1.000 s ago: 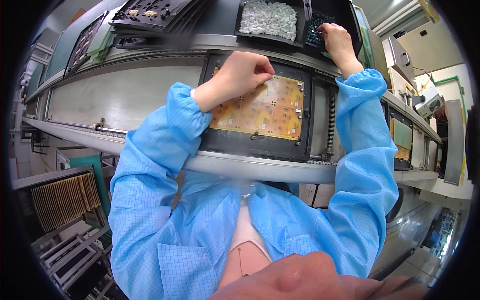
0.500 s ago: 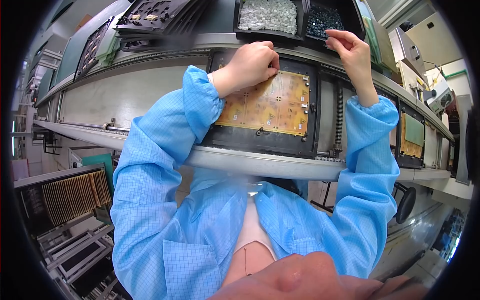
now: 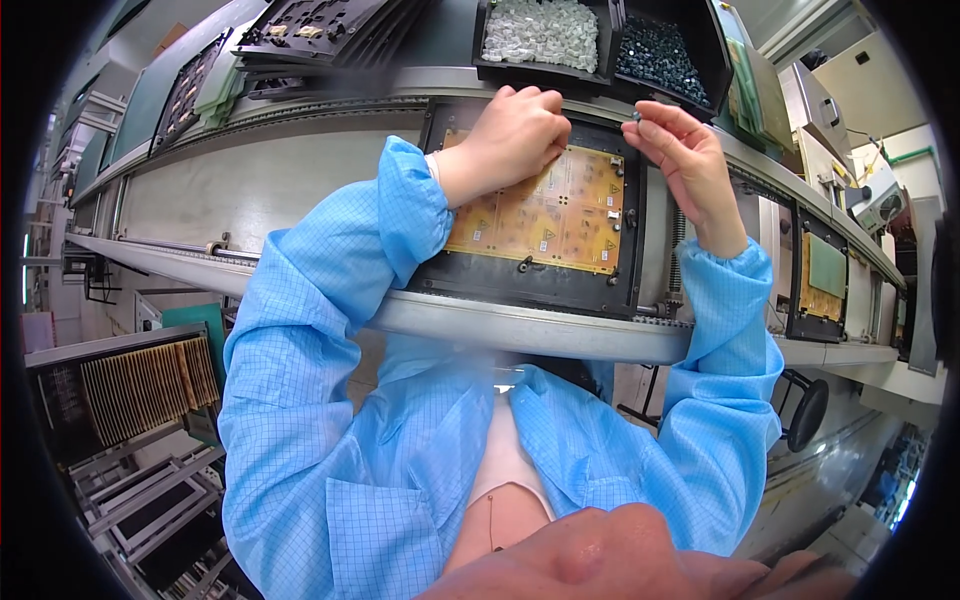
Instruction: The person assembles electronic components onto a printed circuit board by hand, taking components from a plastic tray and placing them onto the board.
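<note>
A yellow-brown printed circuit board (image 3: 535, 235) lies in a black carrier frame (image 3: 590, 291) on the conveyor in front of me. My left hand (image 3: 508, 138) is over the board's far part, fingers curled downward and closed. Whatever its fingertips hold, if anything, is hidden. To the right of the carrier, my right hand (image 3: 690, 165) is raised with a small dark blue-green component (image 3: 637, 116) pinched between thumb and finger. Two white connectors (image 3: 614, 214) sit along the board's right edge, one above the other.
Behind the carrier stand a black bin of white parts (image 3: 540, 38) and a black bin of dark blue parts (image 3: 660, 62). Stacked black carriers (image 3: 325, 40) are at the far left. Another carrier with a green sheet (image 3: 828, 264) sits right on the conveyor. A metal rail (image 3: 520, 330) runs nearest me.
My right hand has come from the dark blue bin toward the board, with the small component now visible in its pinch. My left hand has shifted slightly right.
</note>
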`<state>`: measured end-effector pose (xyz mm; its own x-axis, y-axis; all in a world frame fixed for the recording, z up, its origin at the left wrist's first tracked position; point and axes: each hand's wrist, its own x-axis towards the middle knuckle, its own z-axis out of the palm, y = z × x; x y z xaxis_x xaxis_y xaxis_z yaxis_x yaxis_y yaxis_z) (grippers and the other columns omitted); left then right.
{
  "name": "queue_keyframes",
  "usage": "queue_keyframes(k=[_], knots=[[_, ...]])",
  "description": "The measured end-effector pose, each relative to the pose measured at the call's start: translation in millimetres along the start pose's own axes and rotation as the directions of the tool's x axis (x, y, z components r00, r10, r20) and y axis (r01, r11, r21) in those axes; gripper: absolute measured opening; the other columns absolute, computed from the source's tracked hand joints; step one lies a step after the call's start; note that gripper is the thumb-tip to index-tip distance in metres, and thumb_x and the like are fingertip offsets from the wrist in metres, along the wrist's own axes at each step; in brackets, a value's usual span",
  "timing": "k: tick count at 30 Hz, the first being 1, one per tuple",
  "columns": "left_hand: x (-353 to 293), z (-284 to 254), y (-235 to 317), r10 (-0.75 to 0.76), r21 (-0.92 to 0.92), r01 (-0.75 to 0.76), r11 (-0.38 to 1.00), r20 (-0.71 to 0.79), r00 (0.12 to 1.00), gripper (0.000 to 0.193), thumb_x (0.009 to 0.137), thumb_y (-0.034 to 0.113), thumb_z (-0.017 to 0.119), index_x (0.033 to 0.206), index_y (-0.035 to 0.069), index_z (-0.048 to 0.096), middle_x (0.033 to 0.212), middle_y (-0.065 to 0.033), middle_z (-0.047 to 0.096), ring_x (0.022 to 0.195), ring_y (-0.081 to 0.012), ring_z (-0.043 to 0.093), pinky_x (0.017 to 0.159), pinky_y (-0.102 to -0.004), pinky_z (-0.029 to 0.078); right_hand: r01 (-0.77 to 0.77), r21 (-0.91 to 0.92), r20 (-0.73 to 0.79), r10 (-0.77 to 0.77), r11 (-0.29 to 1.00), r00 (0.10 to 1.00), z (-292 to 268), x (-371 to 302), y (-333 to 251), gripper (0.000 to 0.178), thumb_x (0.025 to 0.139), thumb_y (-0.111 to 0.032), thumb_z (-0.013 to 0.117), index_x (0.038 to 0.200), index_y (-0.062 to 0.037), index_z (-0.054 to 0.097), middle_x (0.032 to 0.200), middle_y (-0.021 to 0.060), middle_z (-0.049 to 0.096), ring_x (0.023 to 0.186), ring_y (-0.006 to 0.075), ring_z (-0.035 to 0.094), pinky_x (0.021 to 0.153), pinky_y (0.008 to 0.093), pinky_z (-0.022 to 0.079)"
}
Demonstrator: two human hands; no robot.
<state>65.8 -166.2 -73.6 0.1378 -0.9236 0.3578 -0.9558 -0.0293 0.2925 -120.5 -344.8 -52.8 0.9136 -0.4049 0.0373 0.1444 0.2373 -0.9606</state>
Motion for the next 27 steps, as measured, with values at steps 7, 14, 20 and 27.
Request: queue_keyframes(k=[7, 14, 20, 27], knots=[[12.0, -28.2, -15.1, 0.120, 0.176, -0.087, 0.981, -0.188, 0.975, 0.008, 0.085, 0.020, 0.064, 0.086, 0.013, 0.069, 0.090, -0.0032, 0.063, 0.089, -0.0236, 0.063, 0.077, -0.0395, 0.048, -0.113, 0.148, 0.074, 0.103, 0.983, 0.992, 18.8, -22.3, 13.4, 0.030, 0.094, -0.002, 0.065, 0.124, 0.0013, 0.062, 0.112, 0.0112, 0.067, 0.106, 0.0218, 0.067, 0.097, 0.0334, 0.055], [57.5, -28.9, -36.9, 0.165, 0.348, -0.033, 0.937, -0.358, 0.919, 0.007, 0.085, 0.017, 0.066, 0.085, 0.012, 0.070, 0.089, -0.0042, 0.065, 0.092, -0.0250, 0.063, 0.081, -0.0394, 0.048, -0.020, -0.460, 0.126, 0.088, 0.887, 0.988, 54.1, -43.4, 17.3, 0.018, 0.090, 0.000, 0.066, 0.108, 0.0018, 0.068, 0.098, 0.0035, 0.067, 0.089, 0.0122, 0.066, 0.078, 0.0237, 0.054], [90.1, -15.4, -49.2, 0.019, 0.364, 0.053, 0.930, -0.190, 0.982, 0.010, 0.084, 0.020, 0.067, 0.085, 0.011, 0.072, 0.094, -0.0053, 0.069, 0.095, -0.0268, 0.064, 0.083, -0.0400, 0.049, 0.214, -0.779, 0.281, 0.022, 0.589, 0.960, 83.6, -60.5, 10.8, 0.013, 0.081, 0.005, 0.066, 0.091, -0.0011, 0.071, 0.086, 0.0069, 0.062, 0.083, 0.0196, 0.067, 0.071, 0.0293, 0.054], [101.9, -15.9, -38.9, -0.078, 0.465, 0.078, 0.882, -0.021, 0.997, 0.013, 0.082, 0.022, 0.068, 0.086, 0.010, 0.073, 0.091, -0.0100, 0.072, 0.091, -0.0308, 0.069, 0.080, -0.0442, 0.052, 0.144, -0.734, 0.272, 0.093, 0.663, 0.958, 79.4, -64.6, 3.0, 0.011, 0.083, 0.004, 0.069, 0.093, 0.0006, 0.072, 0.092, 0.0081, 0.065, 0.086, 0.0177, 0.067, 0.076, 0.0280, 0.055]])
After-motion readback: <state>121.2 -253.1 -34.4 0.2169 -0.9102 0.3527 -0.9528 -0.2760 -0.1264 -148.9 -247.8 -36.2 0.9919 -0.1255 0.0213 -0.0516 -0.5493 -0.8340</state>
